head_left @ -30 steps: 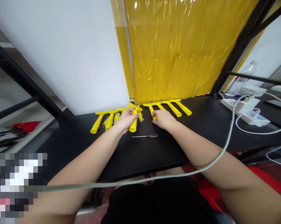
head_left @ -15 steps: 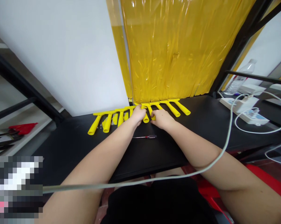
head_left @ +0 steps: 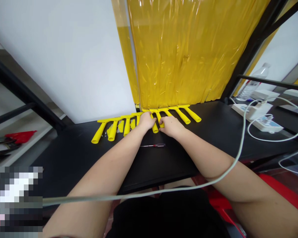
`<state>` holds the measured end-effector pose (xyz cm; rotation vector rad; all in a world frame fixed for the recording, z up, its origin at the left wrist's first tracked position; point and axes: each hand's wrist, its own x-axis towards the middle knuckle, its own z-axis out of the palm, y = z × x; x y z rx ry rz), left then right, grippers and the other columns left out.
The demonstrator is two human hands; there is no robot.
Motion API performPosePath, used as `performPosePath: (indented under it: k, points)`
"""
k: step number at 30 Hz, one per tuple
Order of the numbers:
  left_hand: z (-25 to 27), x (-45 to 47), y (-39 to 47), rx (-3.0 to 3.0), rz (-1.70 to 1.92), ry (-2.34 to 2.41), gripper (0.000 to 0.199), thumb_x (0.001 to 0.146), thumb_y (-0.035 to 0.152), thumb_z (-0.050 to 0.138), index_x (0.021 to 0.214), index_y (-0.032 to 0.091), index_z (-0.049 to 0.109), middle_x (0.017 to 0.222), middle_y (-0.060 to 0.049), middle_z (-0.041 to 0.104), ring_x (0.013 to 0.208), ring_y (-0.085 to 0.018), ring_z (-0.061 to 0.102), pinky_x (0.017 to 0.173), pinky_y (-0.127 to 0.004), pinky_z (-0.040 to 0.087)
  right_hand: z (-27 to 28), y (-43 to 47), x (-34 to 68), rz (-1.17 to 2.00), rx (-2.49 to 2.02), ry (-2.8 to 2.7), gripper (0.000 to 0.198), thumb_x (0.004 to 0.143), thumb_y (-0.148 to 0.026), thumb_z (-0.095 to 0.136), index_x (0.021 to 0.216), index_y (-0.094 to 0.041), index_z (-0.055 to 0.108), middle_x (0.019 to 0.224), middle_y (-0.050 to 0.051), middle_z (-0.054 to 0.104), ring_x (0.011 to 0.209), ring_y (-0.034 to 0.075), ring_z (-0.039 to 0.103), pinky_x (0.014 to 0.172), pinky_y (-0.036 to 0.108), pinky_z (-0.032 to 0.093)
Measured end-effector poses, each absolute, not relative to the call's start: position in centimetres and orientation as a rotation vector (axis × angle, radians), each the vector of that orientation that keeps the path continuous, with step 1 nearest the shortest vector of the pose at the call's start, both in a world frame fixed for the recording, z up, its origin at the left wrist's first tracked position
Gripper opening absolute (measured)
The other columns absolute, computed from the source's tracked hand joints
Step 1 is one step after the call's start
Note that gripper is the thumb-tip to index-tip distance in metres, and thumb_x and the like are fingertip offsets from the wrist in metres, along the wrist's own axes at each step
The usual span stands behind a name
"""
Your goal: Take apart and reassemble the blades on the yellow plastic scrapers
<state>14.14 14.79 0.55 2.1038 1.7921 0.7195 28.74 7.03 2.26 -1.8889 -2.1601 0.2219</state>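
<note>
Several yellow T-shaped plastic handles [head_left: 98,133] lie in a row along the back of the black table [head_left: 161,165], their round hollow ends toward me. Near the middle, my left hand [head_left: 147,121] has its fingers closed around one yellow handle [head_left: 155,130]. Just to the right, my right hand [head_left: 170,125] pinches the neighbouring yellow handle [head_left: 161,125] by its tube end. The far sides of both hands' fingers are partly hidden. A thin screwdriver [head_left: 160,145] with a dark clear handle lies in front of the hands.
Small yellow pieces [head_left: 120,126] and tiny metal bits lie among the left handles. Yellow plastic film [head_left: 178,59] and a white panel [head_left: 72,59] stand behind. At right are a power strip [head_left: 266,122] and a water bottle [head_left: 252,82]. A pale cable [head_left: 178,189] crosses in front of my arms.
The handle at my left hand has its open end slightly nearer to me. My left fingers have shifted a little; my right hand stays nearly in place.
</note>
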Motion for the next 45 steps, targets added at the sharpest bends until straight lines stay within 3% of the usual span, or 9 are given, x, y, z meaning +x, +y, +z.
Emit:
performPosePath:
  k: [4, 9, 14, 19, 25, 29, 45]
  points:
    - [0.9, 13.5, 15.1, 2.145, 0.756, 1.756, 0.04, 0.092, 0.024, 0.07, 0.13, 0.01, 0.073, 0.125, -0.02, 0.076, 0.12, -0.032, 0.071, 0.108, -0.038, 0.052, 2.5, 6.8, 28.7, 0.237, -1.888, -2.154, 0.031, 0.087, -0.029, 0.081, 0.117, -0.024, 0.079, 0.118, 0.012, 0.078, 0.115, 0.031, 0.072, 0.099, 0.038, 0.054]
    - [2.1, 10.9, 14.8, 2.277, 0.834, 1.649, 0.036, 0.096, 0.013, 0.054, 0.124, 0.016, 0.076, 0.133, -0.014, 0.074, 0.127, -0.029, 0.068, 0.117, -0.037, 0.046, 2.8, 6.6, 28.6, 0.25, -1.9, -2.132, 0.03, 0.086, -0.03, 0.082, 0.116, -0.024, 0.079, 0.12, 0.013, 0.077, 0.115, 0.032, 0.072, 0.099, 0.038, 0.054]
    - [2.2, 7.1, 12.6, 2.435, 0.707, 1.479, 0.027, 0.09, 0.016, 0.062, 0.11, 0.021, 0.081, 0.127, -0.011, 0.077, 0.126, -0.032, 0.067, 0.12, -0.042, 0.045, 2.7, 6.4, 28.7, 0.264, -1.906, -2.155, 0.032, 0.087, -0.031, 0.081, 0.118, -0.025, 0.077, 0.119, 0.011, 0.077, 0.113, 0.029, 0.072, 0.095, 0.035, 0.054]
    - [1.1, 6.0, 10.6, 2.629, 0.603, 1.228, 0.038, 0.1, 0.032, 0.054, 0.131, 0.02, 0.073, 0.142, -0.011, 0.07, 0.14, -0.029, 0.057, 0.125, -0.042, 0.038, 2.5, 6.5, 29.1, 0.215, -1.843, -2.206, 0.031, 0.087, -0.028, 0.08, 0.118, -0.024, 0.077, 0.117, 0.009, 0.078, 0.116, 0.028, 0.07, 0.098, 0.034, 0.053]
    - [1.0, 8.0, 10.2, 2.798, 0.381, 1.052, 0.06, 0.104, 0.05, 0.051, 0.156, 0.022, 0.054, 0.167, -0.011, 0.047, 0.158, -0.028, 0.038, 0.132, -0.043, 0.024, 2.3, 6.6, 29.4, 0.201, -1.818, -2.221, 0.032, 0.089, -0.029, 0.078, 0.12, -0.023, 0.078, 0.116, 0.009, 0.08, 0.114, 0.028, 0.072, 0.099, 0.035, 0.053]
    - [0.7, 8.4, 10.2, 2.764, 0.265, 1.1, 0.06, 0.104, 0.05, 0.049, 0.158, 0.024, 0.052, 0.171, -0.01, 0.04, 0.158, -0.03, 0.038, 0.131, -0.044, 0.024, 2.3, 6.7, 29.4, 0.217, -1.848, -2.202, 0.034, 0.088, -0.03, 0.079, 0.122, -0.024, 0.078, 0.116, 0.009, 0.079, 0.113, 0.028, 0.072, 0.097, 0.035, 0.054]
    - [0.2, 7.6, 10.3, 2.722, 0.306, 1.161, 0.059, 0.105, 0.047, 0.049, 0.158, 0.022, 0.053, 0.169, -0.013, 0.043, 0.156, -0.032, 0.041, 0.129, -0.045, 0.029, 2.3, 6.6, 29.3, 0.24, -1.855, -2.182, 0.034, 0.089, -0.03, 0.079, 0.122, -0.023, 0.079, 0.117, 0.01, 0.079, 0.116, 0.028, 0.071, 0.1, 0.037, 0.054]
